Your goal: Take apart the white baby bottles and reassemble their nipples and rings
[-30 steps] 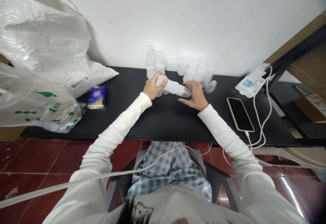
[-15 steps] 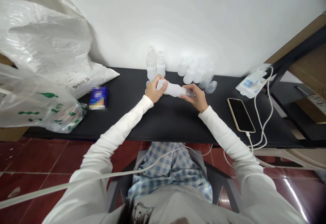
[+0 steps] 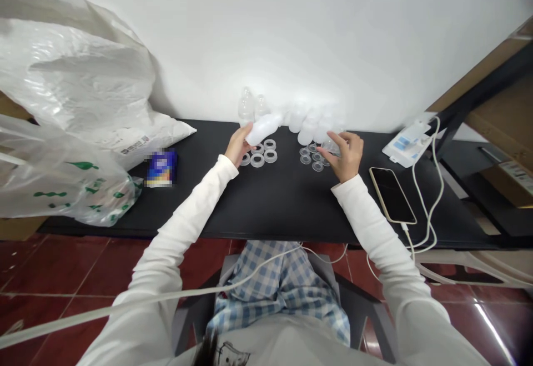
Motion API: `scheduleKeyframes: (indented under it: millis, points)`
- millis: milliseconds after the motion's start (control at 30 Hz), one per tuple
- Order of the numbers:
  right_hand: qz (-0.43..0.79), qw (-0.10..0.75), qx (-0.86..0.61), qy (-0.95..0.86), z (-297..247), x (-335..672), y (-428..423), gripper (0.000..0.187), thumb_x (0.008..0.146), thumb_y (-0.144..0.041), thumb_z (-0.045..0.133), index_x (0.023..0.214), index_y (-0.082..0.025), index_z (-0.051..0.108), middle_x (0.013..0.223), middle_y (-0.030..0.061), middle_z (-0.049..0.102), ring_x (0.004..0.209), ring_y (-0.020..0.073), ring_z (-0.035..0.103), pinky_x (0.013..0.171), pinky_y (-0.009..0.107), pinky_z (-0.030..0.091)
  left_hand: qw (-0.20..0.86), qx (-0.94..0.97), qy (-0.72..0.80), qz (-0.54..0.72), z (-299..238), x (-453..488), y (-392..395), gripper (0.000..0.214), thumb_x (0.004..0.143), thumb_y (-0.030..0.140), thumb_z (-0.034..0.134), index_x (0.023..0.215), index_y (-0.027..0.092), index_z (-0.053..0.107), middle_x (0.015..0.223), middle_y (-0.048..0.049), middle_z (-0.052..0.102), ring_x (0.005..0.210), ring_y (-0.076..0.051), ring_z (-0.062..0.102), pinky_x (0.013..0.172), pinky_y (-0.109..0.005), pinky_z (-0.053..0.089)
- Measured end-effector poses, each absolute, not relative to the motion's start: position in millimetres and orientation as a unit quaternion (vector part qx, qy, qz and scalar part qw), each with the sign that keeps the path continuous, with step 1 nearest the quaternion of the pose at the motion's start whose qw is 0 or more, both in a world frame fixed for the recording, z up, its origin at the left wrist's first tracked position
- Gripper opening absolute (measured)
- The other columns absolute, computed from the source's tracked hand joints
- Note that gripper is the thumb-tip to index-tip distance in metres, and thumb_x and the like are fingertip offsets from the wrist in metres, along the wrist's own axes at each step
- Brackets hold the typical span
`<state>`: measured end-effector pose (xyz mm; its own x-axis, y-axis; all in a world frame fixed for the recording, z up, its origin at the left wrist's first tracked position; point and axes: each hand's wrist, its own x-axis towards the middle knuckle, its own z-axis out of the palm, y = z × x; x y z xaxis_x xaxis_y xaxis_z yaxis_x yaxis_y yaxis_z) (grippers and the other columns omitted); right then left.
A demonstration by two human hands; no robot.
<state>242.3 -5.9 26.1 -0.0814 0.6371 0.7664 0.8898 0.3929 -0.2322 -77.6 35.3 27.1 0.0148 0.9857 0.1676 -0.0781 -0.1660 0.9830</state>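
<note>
In my left hand is a white baby bottle, tilted with its narrower end up to the right. That end is blurred against the wall, so what sits on it is unclear. My right hand has thumb and fingers apart around a clear dome cap on the table; contact cannot be made out. Several white rings lie just below the held bottle. Small clear nipple-like pieces are grouped left of my right hand. Behind them stand several white bottles.
Two bottles with clear domed tops stand against the wall. A blue packet and large plastic bags occupy the left. On the right are a phone, its white cable and a power strip.
My right hand has left the bottle's neck and moved right to the clear caps, its fingers spreading. My left hand has shifted left with the bottle, its neck end now tipped up.
</note>
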Motion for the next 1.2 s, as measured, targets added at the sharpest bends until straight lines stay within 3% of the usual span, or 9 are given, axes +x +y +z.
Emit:
scheduleKeyframes:
  millis: [67, 167, 267, 400, 667, 800, 933, 1033, 1200]
  points:
    - [-0.151, 0.418, -0.548, -0.708, 28, 248, -3, 0.053, 0.091, -0.066, 0.053, 0.119, -0.022, 0.064, 0.1, 0.0116, 0.064, 0.097, 0.0291, 0.062, 0.095, 0.052, 0.048, 0.51, 0.546, 0.404, 0.528, 29, -71, 30, 0.061, 0.086, 0.073, 0.051, 0.111, 0.017, 0.061, 0.111, -0.016, 0.071, 0.096, -0.025, 0.072, 0.073, -0.037, 0.061]
    - [-0.174, 0.479, -0.581, -0.635, 31, 262, 4, 0.055, 0.097, -0.063, 0.041, 0.125, -0.018, 0.055, 0.108, 0.0129, 0.06, 0.095, 0.0269, 0.062, 0.092, 0.051, 0.05, 0.537, 0.558, 0.366, 0.516, 27, -63, 22, 0.059, 0.088, 0.067, 0.05, 0.115, 0.016, 0.06, 0.118, -0.0177, 0.07, 0.106, -0.027, 0.071, 0.085, -0.041, 0.063]
    - [-0.197, 0.536, -0.6, -0.56, 37, 282, 10, 0.052, 0.095, -0.064, 0.046, 0.12, -0.018, 0.052, 0.109, 0.0129, 0.057, 0.098, 0.0265, 0.06, 0.091, 0.049, 0.051, 0.537, 0.559, 0.358, 0.52, 19, -60, 22, 0.056, 0.085, 0.06, 0.057, 0.12, 0.016, 0.057, 0.127, -0.0181, 0.067, 0.113, -0.027, 0.069, 0.089, -0.041, 0.061]
    - [-0.186, 0.502, -0.626, -0.567, 39, 298, 16, 0.048, 0.091, -0.066, 0.053, 0.105, -0.02, 0.057, 0.105, 0.0125, 0.059, 0.104, 0.0277, 0.057, 0.096, 0.049, 0.048, 0.446, 0.622, 0.374, 0.524, 4, -61, 29, 0.062, 0.081, 0.06, 0.064, 0.128, 0.023, 0.051, 0.132, -0.0143, 0.064, 0.116, -0.026, 0.067, 0.091, -0.04, 0.059]
    - [-0.088, 0.3, -0.683, -0.66, 3, 295, 26, 0.065, 0.092, -0.073, 0.041, 0.111, -0.013, 0.059, 0.103, 0.0183, 0.06, 0.1, 0.0314, 0.057, 0.09, 0.051, 0.046, 0.266, 0.703, 0.376, 0.542, -6, -62, 34, 0.065, 0.079, 0.054, 0.071, 0.132, 0.024, 0.048, 0.134, -0.0129, 0.061, 0.128, -0.027, 0.059, 0.105, -0.043, 0.05]
    - [-0.125, 0.35, -0.688, -0.623, 13, 292, 20, 0.064, 0.096, -0.068, 0.034, 0.12, -0.014, 0.058, 0.115, 0.0205, 0.058, 0.107, 0.0333, 0.055, 0.094, 0.055, 0.043, 0.168, 0.759, 0.39, 0.494, 4, -63, 21, 0.056, 0.084, 0.04, 0.069, 0.135, 0.025, 0.051, 0.136, -0.0109, 0.06, 0.129, -0.028, 0.057, 0.108, -0.045, 0.047]
    - [-0.149, 0.437, -0.605, -0.649, 27, 268, 6, 0.056, 0.103, -0.055, 0.019, 0.121, -0.019, 0.058, 0.11, 0.0144, 0.06, 0.104, 0.0289, 0.058, 0.093, 0.049, 0.045, 0.054, 0.82, 0.356, 0.446, 10, -60, 12, 0.049, 0.088, 0.027, 0.065, 0.136, 0.023, 0.056, 0.133, -0.0134, 0.062, 0.126, -0.029, 0.058, 0.109, -0.049, 0.046]
    - [-0.119, 0.398, -0.505, -0.756, 27, 237, -5, 0.053, 0.103, -0.055, 0.022, 0.116, -0.022, 0.062, 0.096, 0.0088, 0.062, 0.095, 0.0266, 0.061, 0.088, 0.044, 0.046, -0.007, 0.856, 0.319, 0.408, 9, -57, 10, 0.045, 0.091, 0.021, 0.059, 0.136, 0.024, 0.06, 0.133, -0.014, 0.062, 0.129, -0.03, 0.057, 0.109, -0.051, 0.047]
    - [-0.011, 0.361, -0.45, -0.817, 18, 200, -15, 0.047, 0.101, -0.058, 0.034, 0.108, -0.022, 0.063, 0.087, 0.0068, 0.066, 0.079, 0.0228, 0.059, 0.081, 0.04, 0.046, -0.041, 0.875, 0.285, 0.388, 5, -55, 8, 0.045, 0.095, 0.016, 0.052, 0.136, 0.03, 0.062, 0.133, -0.0099, 0.064, 0.132, -0.028, 0.056, 0.112, -0.051, 0.046]
